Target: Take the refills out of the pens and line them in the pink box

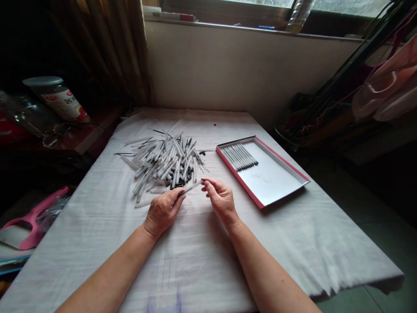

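Note:
My left hand (165,209) is closed around a translucent pen barrel (193,188) with a dark refill inside, held slanting up to the right. At its far end, the fingertips of my right hand (220,196) pinch together; whether they grip the barrel's tip or some small part there is hard to see. Just beyond my hands lies a loose pile of pen parts (163,158): clear barrels, thin dark refills and small black pieces. To the right, a shallow box lid with red sides (276,178) holds a row of pens (239,157) with black ends.
A white cloth (107,226) covers the table. On a side stand at left is a lidded jar (61,100), with a pink-handled item (32,219) below. A tiny red bit (214,124) lies near the table's back. Clothes (384,82) hang at right.

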A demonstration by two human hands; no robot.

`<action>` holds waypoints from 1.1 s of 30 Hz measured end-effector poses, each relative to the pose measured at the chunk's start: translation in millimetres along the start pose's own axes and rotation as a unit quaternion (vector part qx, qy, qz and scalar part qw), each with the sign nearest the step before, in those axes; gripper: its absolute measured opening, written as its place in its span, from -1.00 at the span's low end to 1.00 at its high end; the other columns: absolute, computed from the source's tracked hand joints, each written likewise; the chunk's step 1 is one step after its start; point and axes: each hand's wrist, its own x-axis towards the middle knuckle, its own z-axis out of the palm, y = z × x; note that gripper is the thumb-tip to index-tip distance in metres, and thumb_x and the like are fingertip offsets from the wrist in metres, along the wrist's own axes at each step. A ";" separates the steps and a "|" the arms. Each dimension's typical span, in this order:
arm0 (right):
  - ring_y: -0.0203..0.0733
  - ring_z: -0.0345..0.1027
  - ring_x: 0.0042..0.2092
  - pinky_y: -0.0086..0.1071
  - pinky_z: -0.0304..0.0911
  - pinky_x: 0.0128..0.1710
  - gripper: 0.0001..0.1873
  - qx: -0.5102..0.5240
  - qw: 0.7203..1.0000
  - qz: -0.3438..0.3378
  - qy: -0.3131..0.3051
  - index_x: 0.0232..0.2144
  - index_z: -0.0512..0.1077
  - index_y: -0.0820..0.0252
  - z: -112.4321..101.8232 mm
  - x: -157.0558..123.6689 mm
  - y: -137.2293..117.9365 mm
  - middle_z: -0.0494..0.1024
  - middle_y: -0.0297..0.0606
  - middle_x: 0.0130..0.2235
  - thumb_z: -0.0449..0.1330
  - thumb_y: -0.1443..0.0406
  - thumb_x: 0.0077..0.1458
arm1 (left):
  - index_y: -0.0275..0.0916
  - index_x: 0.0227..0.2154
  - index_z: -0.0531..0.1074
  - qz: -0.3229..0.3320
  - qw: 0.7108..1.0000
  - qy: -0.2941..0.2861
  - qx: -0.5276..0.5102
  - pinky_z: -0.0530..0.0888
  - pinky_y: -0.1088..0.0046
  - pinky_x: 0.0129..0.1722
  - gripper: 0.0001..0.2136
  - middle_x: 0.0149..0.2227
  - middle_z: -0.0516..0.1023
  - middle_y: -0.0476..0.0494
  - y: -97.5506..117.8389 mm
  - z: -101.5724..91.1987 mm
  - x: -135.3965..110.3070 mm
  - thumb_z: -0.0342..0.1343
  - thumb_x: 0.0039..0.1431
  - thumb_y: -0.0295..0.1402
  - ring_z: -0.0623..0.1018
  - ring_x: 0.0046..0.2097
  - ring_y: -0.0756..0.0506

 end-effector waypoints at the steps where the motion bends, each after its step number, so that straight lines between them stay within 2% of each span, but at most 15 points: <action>1: -0.23 0.47 -0.38 -0.43 0.32 -0.50 -0.69 -0.003 1.000 -0.006 -0.010 -0.27 0.57 0.17 0.2 -0.1 -1.0 0.62 -0.20 -0.31 0.21 0.10 0.02 | -0.22 -0.12 0.44 -0.013 1.000 -0.004 -0.014 0.53 0.41 -0.25 -0.75 -0.25 0.65 -0.15 0.1 -0.5 0.3 -0.05 0.30 -0.24 0.63 -0.26 -0.11; 6: -0.26 0.46 -0.42 -0.44 0.29 -0.52 -0.56 -0.015 0.999 -0.011 -0.030 0.02 0.41 0.15 -2.4 14.3 -3.0 0.62 -0.22 -0.27 0.10 0.12 0.12 | -0.22 -0.12 0.36 -0.115 0.984 -0.011 -0.132 0.51 0.46 -0.35 -0.76 -0.37 0.64 -0.06 2.0 -5.9 4.5 -0.09 0.30 -0.23 0.59 -0.41 -0.04; 9: -0.24 0.46 -0.33 -0.39 0.35 -0.34 -0.71 -0.157 0.984 -0.069 -0.038 -0.14 0.50 0.14 0.9 29.0 2.0 0.60 -0.24 -0.28 0.09 0.21 0.15 | -0.22 -0.15 0.35 -0.162 0.969 0.003 -0.187 0.50 0.48 -0.38 -0.76 -0.38 0.62 -0.05 3.4 -9.1 7.7 -0.10 0.30 -0.21 0.57 -0.45 -0.01; 10: -0.22 0.46 -0.28 -0.38 0.34 -0.26 -0.76 -0.228 0.968 -0.093 -0.054 -0.21 0.52 0.12 3.3 33.4 4.1 0.60 -0.24 -0.26 0.09 0.25 0.14 | -0.22 -0.16 0.36 -0.170 0.966 0.007 -0.196 0.50 0.48 -0.38 -0.76 -0.38 0.62 -0.06 3.6 -9.7 8.5 -0.10 0.30 -0.20 0.57 -0.44 -0.01; 12: -0.20 0.44 -0.19 -0.37 0.31 -0.18 -0.78 -0.373 0.915 -0.121 -0.096 -0.23 0.54 0.07 9.5 41.0 7.5 0.58 -0.25 -0.18 0.11 0.31 0.13 | -0.22 -0.17 0.36 -0.177 0.962 0.009 -0.206 0.49 0.47 -0.37 -0.76 -0.38 0.62 -0.06 3.8 -10.4 9.7 -0.10 0.29 -0.20 0.57 -0.44 -0.02; 14: -0.17 0.43 -0.15 -0.38 0.29 -0.20 -0.75 -0.483 0.856 -0.126 -0.135 -0.17 0.53 0.01 16.8 46.7 9.0 0.55 -0.25 -0.12 0.11 0.31 0.15 | -0.22 -0.17 0.36 -0.181 0.961 0.006 -0.211 0.50 0.46 -0.37 -0.76 -0.38 0.62 -0.07 3.5 -10.4 10.2 -0.10 0.29 -0.20 0.57 -0.44 -0.02; 16: -0.15 0.42 -0.14 -0.38 0.28 -0.25 -0.75 -0.549 0.809 -0.130 -0.163 -0.15 0.52 -0.02 23.7 50.9 8.7 0.52 -0.25 -0.11 0.09 0.28 0.16 | -0.22 -0.17 0.37 -0.181 0.960 0.004 -0.214 0.50 0.46 -0.37 -0.76 -0.37 0.62 -0.07 2.9 -9.9 10.2 -0.10 0.29 -0.20 0.57 -0.43 -0.02; 18: -0.14 0.40 -0.14 -0.38 0.27 -0.26 -0.77 -0.581 0.783 -0.134 -0.174 -0.18 0.51 0.00 28.9 53.4 7.9 0.51 -0.23 -0.11 0.08 0.26 0.18 | -0.22 -0.17 0.37 -0.179 0.960 0.003 -0.213 0.50 0.46 -0.38 -0.76 -0.37 0.62 -0.08 2.0 -9.1 9.8 -0.09 0.29 -0.20 0.57 -0.43 -0.02; 20: -0.12 0.39 -0.12 -0.37 0.26 -0.24 -0.79 -0.592 0.776 -0.135 -0.171 -0.20 0.50 0.06 31.2 53.8 7.8 0.50 -0.19 -0.10 0.07 0.26 0.19 | -0.22 -0.16 0.38 -0.174 0.963 0.002 -0.205 0.50 0.45 -0.37 -0.76 -0.37 0.62 -0.08 0.9 -8.1 9.1 -0.06 0.28 -0.21 0.58 -0.43 -0.03; 22: -0.11 0.38 -0.09 -0.37 0.25 -0.19 -0.79 -0.580 0.787 -0.137 -0.163 -0.19 0.48 0.11 29.1 52.0 8.7 0.51 -0.15 -0.09 0.05 0.27 0.21 | -0.22 -0.15 0.39 -0.163 0.967 0.001 -0.194 0.51 0.44 -0.36 -0.76 -0.38 0.63 -0.07 -0.3 -7.0 8.2 -0.03 0.26 -0.22 0.59 -0.42 -0.04; 24: -0.12 0.39 -0.10 -0.36 0.24 -0.15 -0.78 -0.536 0.822 -0.130 -0.140 -0.18 0.46 0.12 22.2 48.2 10.0 0.54 -0.14 -0.13 0.03 0.28 0.22 | -0.22 -0.14 0.41 -0.148 0.972 0.004 -0.181 0.52 0.44 -0.34 -0.77 -0.38 0.63 -0.07 -1.2 -6.0 7.1 -0.01 0.25 -0.23 0.60 -0.40 -0.05; 26: -0.15 0.42 -0.20 -0.35 0.26 -0.17 -0.79 -0.448 0.881 -0.108 -0.105 -0.21 0.47 0.12 10.6 42.7 10.7 0.57 -0.20 -0.22 0.04 0.27 0.20 | -0.21 -0.14 0.44 -0.127 0.978 0.009 -0.163 0.53 0.44 -0.29 -0.77 -0.34 0.64 -0.08 -1.6 -5.2 6.1 0.00 0.25 -0.24 0.61 -0.35 -0.06; 29: -0.20 0.42 -0.33 -0.36 0.30 -0.27 -0.79 -0.232 0.970 -0.046 -0.057 -0.30 0.49 0.15 -10.8 31.1 9.8 0.59 -0.25 -0.32 0.13 0.18 0.10 | -0.22 -0.16 0.49 -0.080 0.988 0.012 -0.131 0.53 0.42 -0.21 -0.78 -0.26 0.64 -0.14 -1.0 -4.4 5.3 0.03 0.24 -0.27 0.61 -0.25 -0.08; 31: -0.22 0.41 -0.36 -0.39 0.30 -0.38 -0.74 -0.102 0.994 0.012 -0.041 -0.31 0.51 0.18 -23.0 21.3 7.7 0.59 -0.23 -0.32 0.18 0.14 0.01 | -0.21 -0.16 0.51 -0.050 0.992 0.003 -0.118 0.53 0.42 -0.17 -0.79 -0.22 0.64 -0.16 -0.3 -4.1 5.1 0.04 0.24 -0.30 0.61 -0.21 -0.09; 33: -0.24 0.40 -0.39 -0.44 0.24 -0.50 -0.70 -0.024 0.997 0.065 -0.025 -0.29 0.51 0.19 -30.6 11.4 4.7 0.59 -0.22 -0.31 0.23 0.14 -0.06 | -0.19 -0.15 0.52 -0.029 0.993 -0.013 -0.112 0.53 0.43 -0.16 -0.78 -0.21 0.64 -0.15 0.4 -3.8 5.0 0.03 0.24 -0.31 0.61 -0.19 -0.09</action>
